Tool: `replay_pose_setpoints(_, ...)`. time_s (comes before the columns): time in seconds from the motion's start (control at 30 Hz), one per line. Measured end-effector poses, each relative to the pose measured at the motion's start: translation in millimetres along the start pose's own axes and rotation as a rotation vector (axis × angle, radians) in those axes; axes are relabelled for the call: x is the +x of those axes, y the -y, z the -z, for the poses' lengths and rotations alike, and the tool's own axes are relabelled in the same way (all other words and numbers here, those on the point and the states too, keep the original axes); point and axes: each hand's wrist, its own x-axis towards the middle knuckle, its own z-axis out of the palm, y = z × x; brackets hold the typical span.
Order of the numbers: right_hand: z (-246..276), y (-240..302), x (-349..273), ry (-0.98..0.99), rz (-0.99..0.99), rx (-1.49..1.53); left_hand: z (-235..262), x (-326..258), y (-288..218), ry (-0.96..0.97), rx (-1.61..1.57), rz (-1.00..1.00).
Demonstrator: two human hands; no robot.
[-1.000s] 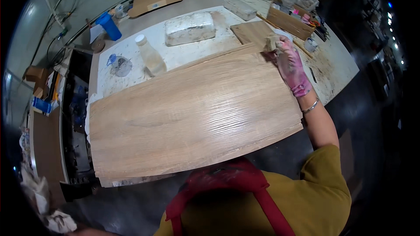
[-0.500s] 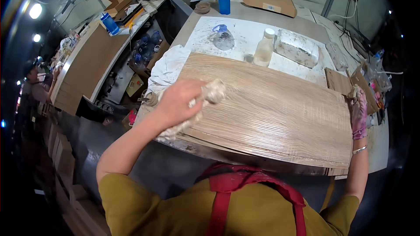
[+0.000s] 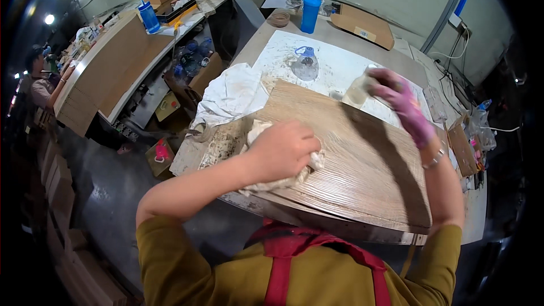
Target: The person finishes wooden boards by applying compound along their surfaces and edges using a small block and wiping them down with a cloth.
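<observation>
Left hand (image 3: 283, 150) grips cloth (image 3: 280, 183) over left edge of board (image 3: 354, 173); right hand (image 3: 401, 101), grip unclear, near far edge, partly hides bottle (image 3: 355, 93); contents unclear.

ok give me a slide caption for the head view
Left hand holding a cream cloth on a wood-grain panel, gloved right hand raised.

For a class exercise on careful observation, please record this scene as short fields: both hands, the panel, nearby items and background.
Left hand: bare, gripping a cream cloth on the panel
Right hand: pink-gloved, raised near the bottle; whether it touches is unclear
Panel: wood-grained, lying on the worktable
Left of panel: crumpled white cloth
Beyond panel: blue tumbler, flattened cardboard
Background: another person at a counter, far left
</observation>
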Motion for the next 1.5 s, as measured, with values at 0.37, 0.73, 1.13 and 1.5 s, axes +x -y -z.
replay_pose_setpoints(0.37, -110, -26, 114, 0.267, 0.104, -0.147, -5, 7, -2, -0.102, -0.035, -0.028)
replay_pose_setpoints(0.73, -113, -28, 107, 0.25, 0.09, -0.018, -4, 6, -2, -0.073, -0.028, -0.023)
replay_pose_setpoints(1.13, 0, -38, 39, 0.324, 0.033, -0.274, -1, 13, -4, 0.03, 0.014, 0.013)
replay_pose_setpoints(1.5, 134, -71, -68, 0.261, -0.255, -0.354, 0, 21, -20, 0.07, 0.084, 0.09)
